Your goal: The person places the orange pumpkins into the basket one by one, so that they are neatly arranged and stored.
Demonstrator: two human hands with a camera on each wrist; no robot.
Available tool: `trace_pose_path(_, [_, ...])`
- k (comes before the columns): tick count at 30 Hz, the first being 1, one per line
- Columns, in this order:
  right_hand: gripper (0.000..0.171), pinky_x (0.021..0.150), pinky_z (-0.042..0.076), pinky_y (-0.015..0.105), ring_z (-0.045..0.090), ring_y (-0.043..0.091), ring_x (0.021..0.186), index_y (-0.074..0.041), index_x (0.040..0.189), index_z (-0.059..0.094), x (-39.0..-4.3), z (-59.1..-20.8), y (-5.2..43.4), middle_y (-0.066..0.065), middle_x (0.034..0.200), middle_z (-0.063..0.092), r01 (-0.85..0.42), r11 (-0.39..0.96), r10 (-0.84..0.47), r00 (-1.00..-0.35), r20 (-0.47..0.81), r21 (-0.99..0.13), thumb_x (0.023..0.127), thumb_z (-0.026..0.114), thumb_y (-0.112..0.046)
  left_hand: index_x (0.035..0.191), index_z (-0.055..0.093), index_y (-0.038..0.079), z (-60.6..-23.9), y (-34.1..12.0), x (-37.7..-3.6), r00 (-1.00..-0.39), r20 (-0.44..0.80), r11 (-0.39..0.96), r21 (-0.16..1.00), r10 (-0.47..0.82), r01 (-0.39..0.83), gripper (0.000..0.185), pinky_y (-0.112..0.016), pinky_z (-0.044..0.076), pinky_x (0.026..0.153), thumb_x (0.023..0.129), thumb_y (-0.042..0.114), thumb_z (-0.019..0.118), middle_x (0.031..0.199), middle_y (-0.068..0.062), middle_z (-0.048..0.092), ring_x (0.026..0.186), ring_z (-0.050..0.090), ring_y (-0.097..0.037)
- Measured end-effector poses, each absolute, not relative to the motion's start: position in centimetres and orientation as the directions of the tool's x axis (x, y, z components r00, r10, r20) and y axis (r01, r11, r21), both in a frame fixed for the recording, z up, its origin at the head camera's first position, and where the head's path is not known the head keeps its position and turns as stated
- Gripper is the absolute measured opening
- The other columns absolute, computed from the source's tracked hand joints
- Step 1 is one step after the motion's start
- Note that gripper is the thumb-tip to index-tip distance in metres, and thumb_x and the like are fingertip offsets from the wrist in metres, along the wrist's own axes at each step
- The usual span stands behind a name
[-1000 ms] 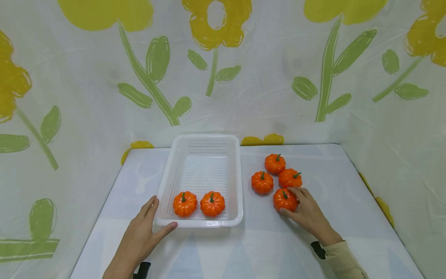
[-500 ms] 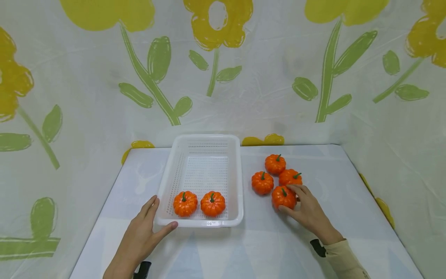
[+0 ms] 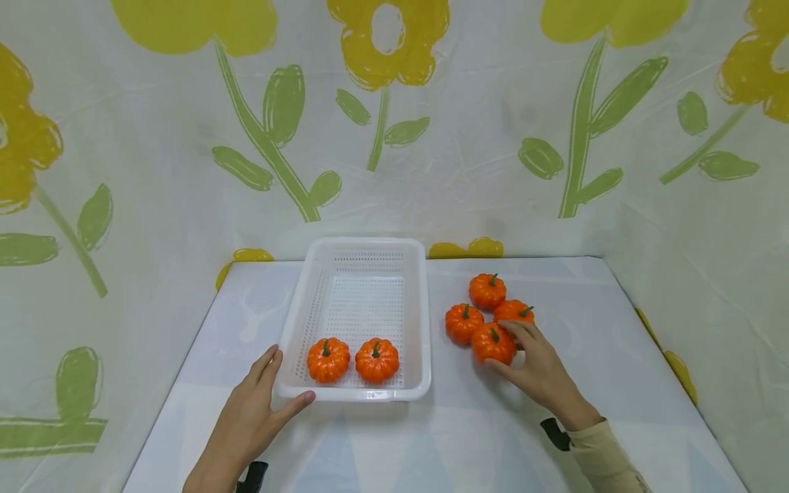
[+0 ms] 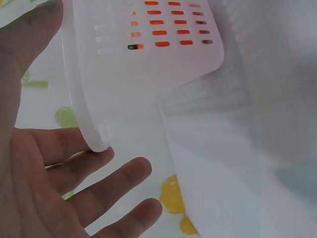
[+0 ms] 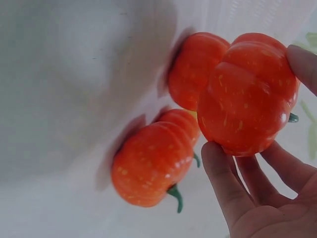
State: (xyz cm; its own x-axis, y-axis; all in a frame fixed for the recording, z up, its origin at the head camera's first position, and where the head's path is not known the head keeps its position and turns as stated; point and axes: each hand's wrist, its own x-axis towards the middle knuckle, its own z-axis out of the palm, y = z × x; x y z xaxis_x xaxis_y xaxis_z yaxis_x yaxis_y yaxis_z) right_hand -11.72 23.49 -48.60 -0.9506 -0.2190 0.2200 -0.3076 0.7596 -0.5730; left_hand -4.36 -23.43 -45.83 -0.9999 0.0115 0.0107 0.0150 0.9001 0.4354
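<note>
A small orange pumpkin (image 3: 494, 344) with a green stem is pinched between the thumb and fingers of my right hand (image 3: 542, 370). In the right wrist view this held pumpkin (image 5: 247, 94) hangs off the table. Several loose pumpkins stand just beyond it: one at the left (image 3: 464, 323), one at the back (image 3: 487, 292) and one partly hidden by my fingers (image 3: 514, 311). My left hand (image 3: 246, 404) touches the near left corner of a white perforated basket (image 3: 394, 395) with fairly straight, spread fingers. Two pumpkins (image 3: 328, 360) sit inside the basket along its near side.
The pale patterned table (image 3: 370, 452) carries the basket left of centre and the loose pumpkins to its right. Flower-printed cloth (image 3: 456, 137) hangs behind and on both sides.
My right hand has lifted its pumpkin and shifted it a little leftward and away from me. The left hand, the basket and the other pumpkins stay as they were.
</note>
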Motion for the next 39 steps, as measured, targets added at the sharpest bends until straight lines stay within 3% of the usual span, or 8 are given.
trace_pose_path(7, [0.074, 0.086, 0.057, 0.053, 0.059, 0.032, 0.108, -0.010, 0.141, 0.055, -11.9, -48.0, 22.7, 0.014, 0.139, 0.050, -0.326, 0.748, -0.227, -0.944, 0.239, -0.579, 0.080, 0.087, -0.039, 0.156, 0.033, -0.003, -46.0, -23.5, -4.3, -1.000, 0.023, 0.897, 0.442, 0.016, 0.025, 0.112, -0.067, 0.041, 0.104, 0.083, 0.077, 0.061, 0.160, -0.024, 0.030, 0.134, 0.044, -0.051])
trace_pose_path(22, [0.075, 0.089, 0.058, 0.052, 0.057, 0.034, 0.119, -0.011, 0.141, 0.056, -12.6, -46.7, 21.1, 0.012, 0.140, 0.052, -0.369, 0.715, -0.234, -0.927, 0.294, -0.593, 0.080, 0.088, -0.040, 0.156, 0.033, -0.003, -45.9, -23.4, -4.3, -1.000, 0.009, 0.898, 0.439, 0.005, 0.008, 0.112, -0.067, 0.042, 0.103, 0.083, 0.078, 0.061, 0.161, -0.024, 0.029, 0.132, 0.045, -0.051])
trace_pose_path(26, [0.076, 0.091, 0.058, 0.050, 0.056, 0.031, 0.123, -0.011, 0.141, 0.056, -12.9, -46.2, 20.2, 0.011, 0.141, 0.052, -0.375, 0.681, -0.228, -0.925, 0.304, -0.629, 0.080, 0.087, -0.042, 0.155, 0.033, -0.003, -46.0, -23.5, -4.2, -1.000, 0.014, 0.889, 0.458, 0.004, 0.011, 0.110, -0.066, 0.042, 0.104, 0.084, 0.076, 0.062, 0.161, -0.022, 0.029, 0.133, 0.046, -0.050])
trace_pose_path(34, [0.076, 0.088, 0.059, 0.043, 0.060, 0.021, 0.113, -0.016, 0.142, 0.057, -13.4, -45.8, 18.4, 0.005, 0.139, 0.053, -0.373, 0.655, -0.221, -0.926, 0.306, -0.657, 0.079, 0.087, -0.045, 0.156, 0.032, -0.003, -46.1, -23.5, -4.3, -1.000, 0.004, 0.893, 0.450, 0.006, 0.007, 0.112, -0.067, 0.041, 0.104, 0.083, 0.078, 0.060, 0.162, -0.022, 0.029, 0.134, 0.045, -0.050])
trace_pose_path(39, [0.075, 0.090, 0.059, 0.045, 0.058, 0.022, 0.116, -0.017, 0.141, 0.057, -13.8, -45.5, 17.5, 0.003, 0.139, 0.053, -0.400, 0.644, -0.241, -0.915, 0.323, -0.652, 0.078, 0.087, -0.046, 0.155, 0.033, -0.004, -45.9, -23.7, -4.3, -1.000, 0.018, 0.902, 0.432, 0.019, 0.024, 0.111, -0.068, 0.041, 0.104, 0.084, 0.077, 0.061, 0.160, -0.024, 0.031, 0.132, 0.045, -0.051])
